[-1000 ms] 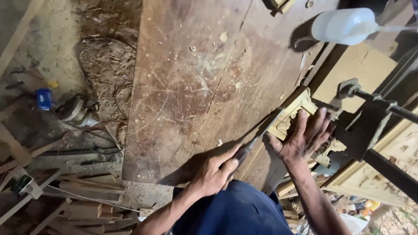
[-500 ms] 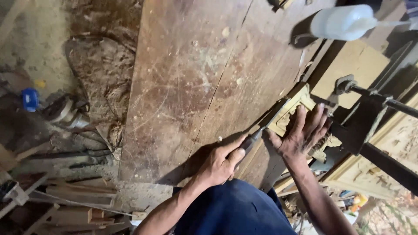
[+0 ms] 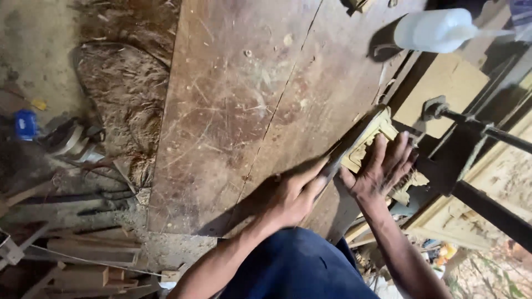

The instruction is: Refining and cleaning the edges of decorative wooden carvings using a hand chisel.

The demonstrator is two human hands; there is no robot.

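Worn brown wooden workbench [image 3: 244, 111], matt, scratched, cracked along the grain. Pale raw carved wood piece [image 3: 372, 145] at four o'clock, rough-cut. Dull grey metal tool [image 3: 344, 149] alongside. Smooth white plastic bottle [image 3: 435, 30] at one o'clock. Dark metal clamp [image 3: 471, 130], matt.

Bare forearms without sleeves, left hand [image 3: 288, 196] and right hand [image 3: 382, 169] ungloved, dark blue trousers.

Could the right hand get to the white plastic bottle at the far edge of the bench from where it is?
Probably yes: the right hand lies flat on the carved wood piece, holding nothing, and the way up to the white bottle looks unobstructed.
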